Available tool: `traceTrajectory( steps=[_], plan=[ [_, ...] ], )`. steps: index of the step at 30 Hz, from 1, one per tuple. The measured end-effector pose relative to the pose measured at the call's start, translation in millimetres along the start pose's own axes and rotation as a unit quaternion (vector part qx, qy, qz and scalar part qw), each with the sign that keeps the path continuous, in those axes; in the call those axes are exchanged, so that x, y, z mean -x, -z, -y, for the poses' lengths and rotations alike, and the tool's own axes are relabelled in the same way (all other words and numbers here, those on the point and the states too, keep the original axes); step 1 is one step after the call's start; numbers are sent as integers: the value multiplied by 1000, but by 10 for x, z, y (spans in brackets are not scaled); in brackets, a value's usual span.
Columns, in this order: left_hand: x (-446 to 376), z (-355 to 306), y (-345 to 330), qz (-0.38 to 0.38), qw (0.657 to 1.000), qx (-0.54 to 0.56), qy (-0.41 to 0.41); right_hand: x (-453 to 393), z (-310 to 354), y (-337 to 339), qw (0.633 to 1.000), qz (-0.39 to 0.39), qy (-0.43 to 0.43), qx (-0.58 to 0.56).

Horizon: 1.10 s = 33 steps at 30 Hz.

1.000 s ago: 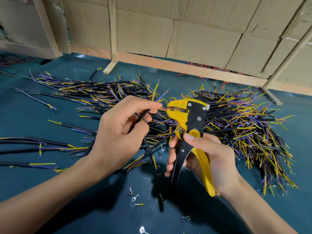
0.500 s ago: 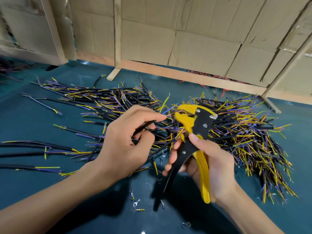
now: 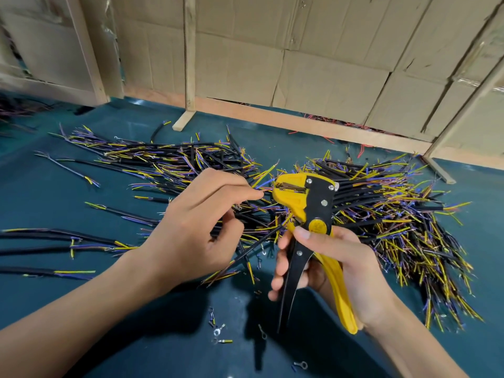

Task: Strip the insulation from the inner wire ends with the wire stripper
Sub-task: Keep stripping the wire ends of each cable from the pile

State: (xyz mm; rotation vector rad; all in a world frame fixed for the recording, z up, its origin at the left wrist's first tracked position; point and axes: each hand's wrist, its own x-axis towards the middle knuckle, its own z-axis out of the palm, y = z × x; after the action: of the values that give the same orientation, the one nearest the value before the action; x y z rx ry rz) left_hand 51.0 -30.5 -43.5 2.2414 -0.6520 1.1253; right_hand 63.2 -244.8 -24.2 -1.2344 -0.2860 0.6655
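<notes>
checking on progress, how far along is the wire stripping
Done: many cables in the right pile show bare copper ends. In hand: the left hand feeds a cable's inner wires into the wire stripper held by the right hand. Left: the left pile.

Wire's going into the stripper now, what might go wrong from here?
1. The left hand pinches the wire close to the stripper head, so the fingertips could get nipped on the squeeze.
2. The thin inner wire may sit off the blades and get cut or left unstripped.
3. The held cable trails into the pile and may snag.
</notes>
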Motion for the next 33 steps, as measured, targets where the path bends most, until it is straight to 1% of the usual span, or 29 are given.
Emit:
traceTrajectory(
  steps=[7,13,20,30,33],
  plan=[
    [-23,22,21,18,999,-9,-40,-14,-4,10,1000,8,-11,-9],
    [-35,44,52,12,998,-9,-57,-11,-1,14,1000,13,-16,-3],
    [-65,62,77,13,998,-19,-63,3,-42,31,999,22,9,28],
    [-74,64,77,28,996,-25,-77,-2,-50,-12,999,9,-6,35],
    [-84,43,79,31,997,-26,-71,6,-68,-34,999,-11,-14,38]
  ],
)
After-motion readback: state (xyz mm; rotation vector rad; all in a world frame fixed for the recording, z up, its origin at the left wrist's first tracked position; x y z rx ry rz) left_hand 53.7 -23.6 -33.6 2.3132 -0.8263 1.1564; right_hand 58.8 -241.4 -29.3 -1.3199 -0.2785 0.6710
